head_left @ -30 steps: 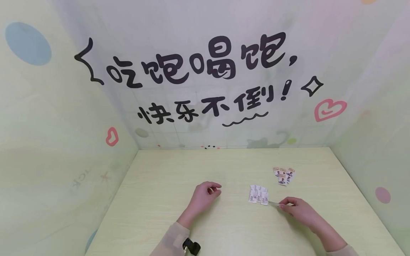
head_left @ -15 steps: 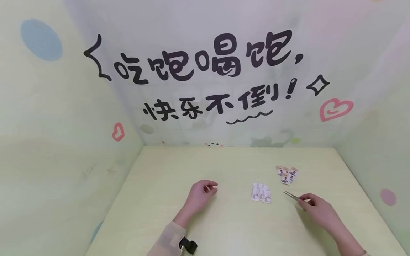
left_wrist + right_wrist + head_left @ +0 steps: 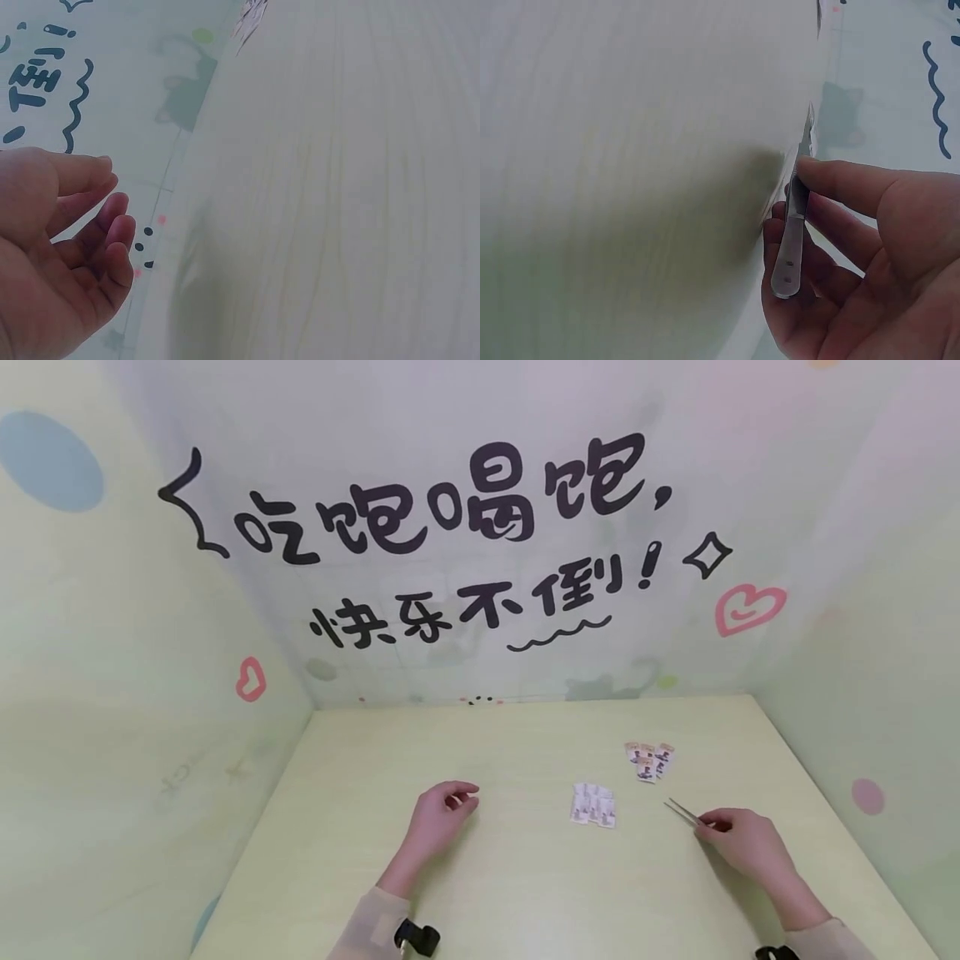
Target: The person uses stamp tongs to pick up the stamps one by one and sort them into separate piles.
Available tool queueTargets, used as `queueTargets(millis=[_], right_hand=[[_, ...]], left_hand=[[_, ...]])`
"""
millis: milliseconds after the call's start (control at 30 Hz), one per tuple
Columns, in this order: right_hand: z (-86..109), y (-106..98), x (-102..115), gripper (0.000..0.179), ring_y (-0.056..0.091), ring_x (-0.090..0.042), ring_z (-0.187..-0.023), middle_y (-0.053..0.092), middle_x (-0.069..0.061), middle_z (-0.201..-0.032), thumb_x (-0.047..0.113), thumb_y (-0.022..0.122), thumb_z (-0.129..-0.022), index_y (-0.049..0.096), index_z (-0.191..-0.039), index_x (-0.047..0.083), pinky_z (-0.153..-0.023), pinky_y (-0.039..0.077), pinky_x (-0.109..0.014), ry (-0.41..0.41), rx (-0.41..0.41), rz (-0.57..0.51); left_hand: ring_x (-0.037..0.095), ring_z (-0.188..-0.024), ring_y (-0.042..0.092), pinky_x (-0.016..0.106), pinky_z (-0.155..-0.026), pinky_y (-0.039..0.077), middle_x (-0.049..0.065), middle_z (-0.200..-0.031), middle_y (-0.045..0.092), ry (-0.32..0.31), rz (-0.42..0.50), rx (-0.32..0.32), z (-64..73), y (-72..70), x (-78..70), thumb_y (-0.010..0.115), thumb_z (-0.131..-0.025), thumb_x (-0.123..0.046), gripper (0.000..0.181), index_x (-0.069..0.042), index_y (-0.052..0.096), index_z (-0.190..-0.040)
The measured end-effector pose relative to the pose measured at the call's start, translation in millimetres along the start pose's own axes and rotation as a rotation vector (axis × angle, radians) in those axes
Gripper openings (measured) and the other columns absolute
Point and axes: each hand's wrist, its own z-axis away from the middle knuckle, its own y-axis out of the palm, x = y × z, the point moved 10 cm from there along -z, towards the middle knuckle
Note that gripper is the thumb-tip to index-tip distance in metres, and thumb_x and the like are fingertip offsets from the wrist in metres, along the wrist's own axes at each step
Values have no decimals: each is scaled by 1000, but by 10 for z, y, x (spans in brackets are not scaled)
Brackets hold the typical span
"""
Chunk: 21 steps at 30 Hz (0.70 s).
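My right hand point(image 3: 746, 842) pinches a pair of metal tweezers point(image 3: 789, 259) between thumb and fingers. In the head view the tips of the tweezers stand apart with nothing between them and point toward the packets. Left of them lies a neat cluster of small white packets point(image 3: 593, 806), overlapping in rows. Farther back, several small packets with orange tops point(image 3: 646, 767) lie in a loose, fanned pile. My left hand point(image 3: 441, 817) holds nothing; its fingers are loosely curled over the table, left of the white cluster. In the left wrist view this hand point(image 3: 67, 247) shows from the thumb side.
The pale wood-grain table point(image 3: 525, 893) meets a printed back wall point(image 3: 420, 443) with large black lettering. Side walls point(image 3: 862, 710) enclose it left and right. A black wrist camera point(image 3: 417, 937) sits on the left sleeve.
The right hand has drawn the tweezers away from the white packets, to the right, and their tips now show apart. The left hand stays nearly where it was; the head view has shifted slightly.
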Motion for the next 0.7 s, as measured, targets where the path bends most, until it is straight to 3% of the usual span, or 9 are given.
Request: queueTargets(millis=[700], right_hand=[[-8,32,33,31,62,-18,-76,71,-3,-87,22,81,-93,71,-108,-4,-68,49,-39,-1,2,-9]], left_hand=[[16,-83,60,28,-73,51,-2,-93,69,-7,22,-9,-2,5,-25,76,-100,-13,19,-5,79,-117]])
